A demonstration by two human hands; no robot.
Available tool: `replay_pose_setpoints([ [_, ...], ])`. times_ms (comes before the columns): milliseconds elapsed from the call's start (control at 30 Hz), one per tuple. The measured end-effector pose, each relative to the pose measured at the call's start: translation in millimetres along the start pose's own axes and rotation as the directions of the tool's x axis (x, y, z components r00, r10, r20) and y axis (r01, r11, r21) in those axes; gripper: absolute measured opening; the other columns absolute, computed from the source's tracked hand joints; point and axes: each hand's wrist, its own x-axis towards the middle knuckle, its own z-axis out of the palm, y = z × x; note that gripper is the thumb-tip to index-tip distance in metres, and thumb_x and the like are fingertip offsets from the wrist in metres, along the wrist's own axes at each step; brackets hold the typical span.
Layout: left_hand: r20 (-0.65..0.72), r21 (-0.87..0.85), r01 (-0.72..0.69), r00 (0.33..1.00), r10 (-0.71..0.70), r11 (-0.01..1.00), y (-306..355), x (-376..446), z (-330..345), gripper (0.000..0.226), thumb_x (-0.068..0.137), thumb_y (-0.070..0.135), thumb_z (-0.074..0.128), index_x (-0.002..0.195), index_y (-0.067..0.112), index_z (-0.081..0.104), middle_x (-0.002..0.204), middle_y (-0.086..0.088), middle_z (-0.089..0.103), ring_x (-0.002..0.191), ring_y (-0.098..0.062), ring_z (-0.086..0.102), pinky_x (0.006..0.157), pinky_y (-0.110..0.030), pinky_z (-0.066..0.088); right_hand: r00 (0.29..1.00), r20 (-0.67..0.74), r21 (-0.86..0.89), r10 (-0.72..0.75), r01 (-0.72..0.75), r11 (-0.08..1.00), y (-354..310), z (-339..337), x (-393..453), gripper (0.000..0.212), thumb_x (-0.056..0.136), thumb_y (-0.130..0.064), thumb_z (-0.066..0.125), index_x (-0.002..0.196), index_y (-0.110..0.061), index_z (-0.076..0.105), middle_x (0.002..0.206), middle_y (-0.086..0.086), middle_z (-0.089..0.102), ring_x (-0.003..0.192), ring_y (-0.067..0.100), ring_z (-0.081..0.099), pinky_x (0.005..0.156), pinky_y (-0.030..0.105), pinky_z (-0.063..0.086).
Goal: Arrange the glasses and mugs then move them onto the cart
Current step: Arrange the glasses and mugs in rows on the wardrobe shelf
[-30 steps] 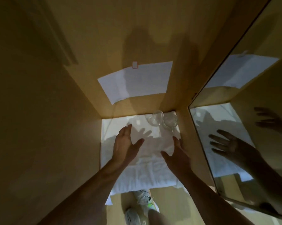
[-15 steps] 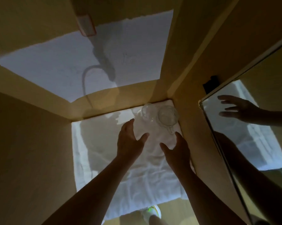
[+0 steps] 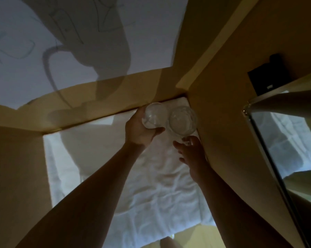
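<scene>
We're at the pick-up step: left hand (image 3: pixel 139 130) fingers wrapped round the glass (image 3: pixel 154 115), right hand (image 3: pixel 190 154) pinching the mug (image 3: pixel 183 120) handle, both in the shelf's back corner. Next, lift clear without clinking.

I see a wooden shelf (image 3: pixel 22 169) enclosed by a left side wall, a back wall and a right side wall. A white cloth (image 3: pixel 151 190), wrinkled, covers the shelf floor from the near edge to the far right corner. Two clear glass vessels stand on the cloth in that far right corner. The left glass (image 3: pixel 154 117) sits against the back wall. The right glass mug (image 3: pixel 183 120) sits just beside it, close to the right wall; I cannot tell whether the two touch. The near and left areas of the cloth lie in shadow.
</scene>
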Motion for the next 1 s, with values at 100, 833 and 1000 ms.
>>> replay_pose_setpoints([
  [100,-0.056,0.004,0.025,0.998,-0.025,1.000,-0.9,-21.2,-7.5,0.084,0.061,0.027,0.097,0.135,0.026,0.058,0.110,0.020,0.061,0.105,-0.006,0.059,0.096,-0.028,0.051,0.995,0.083,0.108,0.056,-0.064,0.992,-0.6,-3.0,-12.7,0.022,0.089,-0.026,0.076,0.096,-0.028,0.056,0.119,0.005,0.063,0.109,0.023,0.063,0.100,0.049,0.053],
  [833,-0.293,-0.060,-0.218,0.937,0.192,0.974,181.1,-297.5,-199.8,0.062,0.064,0.008,0.094,0.117,0.012,0.063,0.100,0.010,0.062,0.082,0.013,0.062,0.067,-0.008,0.047,0.880,0.351,0.416,-0.319,0.159,0.895,-69.4,-71.1,-317.6,0.029,0.095,-0.029,0.069,0.116,-0.011,0.062,0.083,0.010,0.057,0.074,0.021,0.060,0.075,0.037,0.060],
  [1000,-0.431,0.004,-0.367,0.839,0.333,0.930,225.8,-393.3,-240.1,0.075,0.058,0.037,0.095,0.122,0.017,0.062,0.119,0.001,0.061,0.102,-0.014,0.062,0.078,-0.016,0.052,0.797,0.338,0.428,-0.500,0.344,0.836,-73.5,-97.7,-426.5,0.038,0.096,-0.033,0.067,0.126,-0.011,0.060,0.090,0.012,0.061,0.079,0.022,0.064,0.086,0.044,0.060],
])
